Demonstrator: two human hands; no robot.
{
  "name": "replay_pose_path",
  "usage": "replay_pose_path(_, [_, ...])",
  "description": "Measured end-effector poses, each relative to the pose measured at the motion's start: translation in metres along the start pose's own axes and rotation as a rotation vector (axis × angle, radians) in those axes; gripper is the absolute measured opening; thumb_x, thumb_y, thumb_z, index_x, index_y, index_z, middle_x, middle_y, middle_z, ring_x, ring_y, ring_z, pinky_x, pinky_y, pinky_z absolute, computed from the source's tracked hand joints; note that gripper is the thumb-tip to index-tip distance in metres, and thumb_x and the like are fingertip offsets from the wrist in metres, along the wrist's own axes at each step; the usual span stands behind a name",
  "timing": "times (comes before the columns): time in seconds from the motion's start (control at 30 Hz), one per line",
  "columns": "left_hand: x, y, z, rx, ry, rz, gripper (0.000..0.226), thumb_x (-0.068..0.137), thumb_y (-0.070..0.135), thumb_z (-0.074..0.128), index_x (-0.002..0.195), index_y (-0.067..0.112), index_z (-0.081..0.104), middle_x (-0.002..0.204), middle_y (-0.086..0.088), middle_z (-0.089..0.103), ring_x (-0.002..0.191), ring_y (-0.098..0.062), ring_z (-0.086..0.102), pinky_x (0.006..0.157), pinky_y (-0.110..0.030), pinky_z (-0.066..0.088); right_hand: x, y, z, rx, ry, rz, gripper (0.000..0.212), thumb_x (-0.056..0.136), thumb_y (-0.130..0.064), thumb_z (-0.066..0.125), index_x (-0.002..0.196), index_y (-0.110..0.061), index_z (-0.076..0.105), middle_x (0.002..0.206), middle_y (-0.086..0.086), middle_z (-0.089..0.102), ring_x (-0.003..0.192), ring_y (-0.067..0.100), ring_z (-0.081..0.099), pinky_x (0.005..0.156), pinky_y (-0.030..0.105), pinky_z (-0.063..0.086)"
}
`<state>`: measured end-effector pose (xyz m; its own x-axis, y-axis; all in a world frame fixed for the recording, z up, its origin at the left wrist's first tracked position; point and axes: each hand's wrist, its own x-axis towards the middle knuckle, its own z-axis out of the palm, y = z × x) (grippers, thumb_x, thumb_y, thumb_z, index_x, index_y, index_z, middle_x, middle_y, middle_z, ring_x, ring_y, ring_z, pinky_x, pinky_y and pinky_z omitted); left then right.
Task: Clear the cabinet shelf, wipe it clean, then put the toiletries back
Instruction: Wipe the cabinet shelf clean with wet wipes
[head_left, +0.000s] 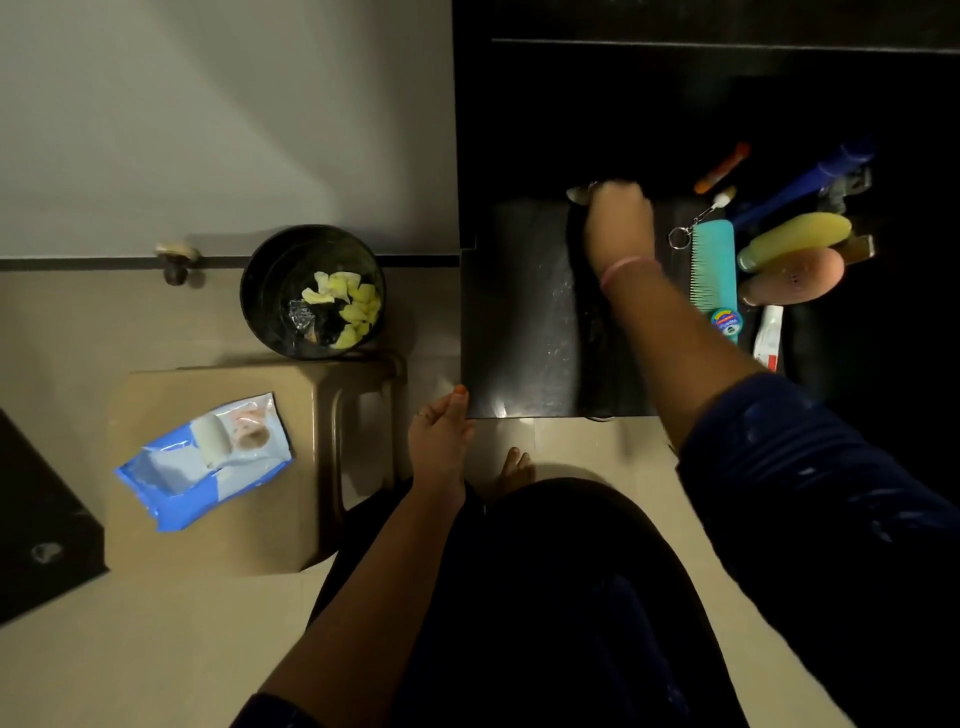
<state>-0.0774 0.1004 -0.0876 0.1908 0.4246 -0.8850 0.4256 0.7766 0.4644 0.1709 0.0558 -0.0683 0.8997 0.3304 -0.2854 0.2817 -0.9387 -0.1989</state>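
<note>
The black cabinet shelf (524, 322) shows a bare, shiny patch on its left. My right hand (618, 228) is at the shelf's far edge, gripping a pale wipe (579, 193) that pokes out past the fingers; the hand is blurred. My left hand (439, 441) holds the shelf's near left corner, thumb on top. Toiletries lie bunched on the right of the shelf: a teal comb (714, 265), a yellow bottle (795, 239), a brown bottle (795, 283), a blue-handled brush (800, 182), a white tube (769, 338), a small round tin (725, 320), an orange tube (722, 167) and a key ring (680, 238).
A beige plastic stool (218, 519) at left carries a blue and white wet-wipe pack (208, 462). Behind it stands a black bin (311, 291) with yellow scraps inside. A dark surface (41, 519) cuts in at far left. My bare foot (517, 467) is on the tiled floor.
</note>
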Motion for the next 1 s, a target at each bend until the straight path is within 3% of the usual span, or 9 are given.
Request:
replay_pose_path(0.13, [-0.001, -0.001, 0.003, -0.025, 0.008, 0.002, 0.016, 0.091, 0.015, 0.059, 0.075, 0.019, 0.059, 0.071, 0.001, 0.054, 0.064, -0.006, 0.049, 0.061, -0.017, 0.045, -0.057, 0.003, 0.053, -0.083, 0.034, -0.225, 0.048, 0.09, 0.004, 0.023, 0.135, 0.007, 0.041, 0.142, 0.028, 0.038, 0.131, 0.039, 0.04, 0.11, 0.041, 0.033])
replay_pose_path(0.23, [-0.002, 0.0, 0.006, -0.052, 0.02, 0.001, 0.019, 0.092, 0.013, 0.057, 0.073, 0.019, 0.057, 0.069, -0.001, 0.05, 0.061, -0.006, 0.047, 0.056, -0.016, 0.042, -0.128, 0.016, 0.077, -0.286, 0.083, -0.388, 0.054, 0.079, 0.0, 0.025, 0.123, 0.0, 0.058, 0.127, 0.021, 0.058, 0.117, 0.03, 0.058, 0.1, 0.033, 0.046])
replay_pose_path(0.37, [-0.003, 0.001, 0.006, -0.058, 0.038, -0.015, 0.013, 0.091, 0.014, 0.058, 0.079, 0.018, 0.059, 0.079, -0.001, 0.056, 0.075, -0.009, 0.054, 0.069, -0.02, 0.047, -0.194, 0.031, 0.092, -0.385, -0.006, -0.607, 0.043, 0.079, -0.007, 0.044, 0.117, -0.002, 0.063, 0.121, 0.016, 0.064, 0.113, 0.025, 0.062, 0.1, 0.032, 0.044])
replay_pose_path(0.47, [-0.003, 0.002, 0.003, -0.042, 0.007, -0.022, 0.012, 0.092, 0.015, 0.057, 0.08, 0.018, 0.059, 0.082, -0.001, 0.058, 0.079, -0.009, 0.056, 0.076, -0.022, 0.048, -0.202, 0.021, 0.075, -0.267, -0.093, -0.584, 0.045, 0.075, -0.01, 0.035, 0.097, -0.007, 0.074, 0.104, 0.011, 0.072, 0.097, 0.02, 0.07, 0.085, 0.028, 0.054])
replay_pose_path(0.57, [0.0, 0.003, 0.001, -0.031, -0.014, -0.042, 0.011, 0.092, 0.016, 0.057, 0.081, 0.018, 0.06, 0.083, 0.0, 0.059, 0.079, -0.009, 0.056, 0.077, -0.022, 0.047, -0.175, 0.024, 0.041, 0.046, -0.205, -0.452, 0.036, 0.085, -0.007, 0.049, 0.114, -0.018, 0.067, 0.115, 0.007, 0.069, 0.102, 0.024, 0.067, 0.088, 0.034, 0.054])
replay_pose_path(0.7, [0.004, 0.0, -0.001, -0.048, -0.018, -0.062, 0.007, 0.091, 0.015, 0.058, 0.085, 0.016, 0.06, 0.087, 0.001, 0.061, 0.08, -0.009, 0.057, 0.08, -0.022, 0.048, -0.059, 0.031, -0.015, 0.197, 0.18, -0.189, 0.035, 0.084, -0.009, 0.047, 0.108, -0.019, 0.07, 0.107, 0.01, 0.072, 0.102, 0.03, 0.066, 0.092, 0.041, 0.052])
replay_pose_path(0.8, [0.006, -0.003, -0.002, -0.043, -0.015, -0.057, 0.006, 0.09, 0.017, 0.06, 0.084, 0.019, 0.06, 0.086, 0.001, 0.062, 0.079, -0.008, 0.058, 0.075, -0.023, 0.05, 0.001, 0.025, -0.018, 0.07, 0.055, -0.068, 0.038, 0.089, -0.004, 0.043, 0.12, -0.012, 0.063, 0.116, 0.021, 0.064, 0.111, 0.038, 0.059, 0.1, 0.041, 0.045])
replay_pose_path(0.87, [0.007, -0.004, -0.002, -0.04, -0.009, -0.051, 0.005, 0.089, 0.018, 0.061, 0.085, 0.02, 0.06, 0.086, 0.001, 0.063, 0.078, -0.008, 0.058, 0.07, -0.022, 0.05, -0.002, 0.02, 0.004, 0.028, -0.046, -0.086, 0.042, 0.094, -0.004, 0.038, 0.133, -0.012, 0.052, 0.134, 0.024, 0.05, 0.125, 0.038, 0.047, 0.107, 0.037, 0.034])
replay_pose_path(1.0, [0.008, -0.003, -0.002, -0.072, -0.014, -0.06, 0.002, 0.089, 0.016, 0.06, 0.089, 0.018, 0.061, 0.092, 0.003, 0.063, 0.093, -0.011, 0.059, 0.079, -0.023, 0.05, -0.066, 0.035, 0.054, -0.01, 0.094, -0.305, 0.053, 0.086, 0.006, 0.028, 0.135, -0.005, 0.046, 0.145, 0.019, 0.04, 0.135, 0.031, 0.039, 0.113, 0.03, 0.028])
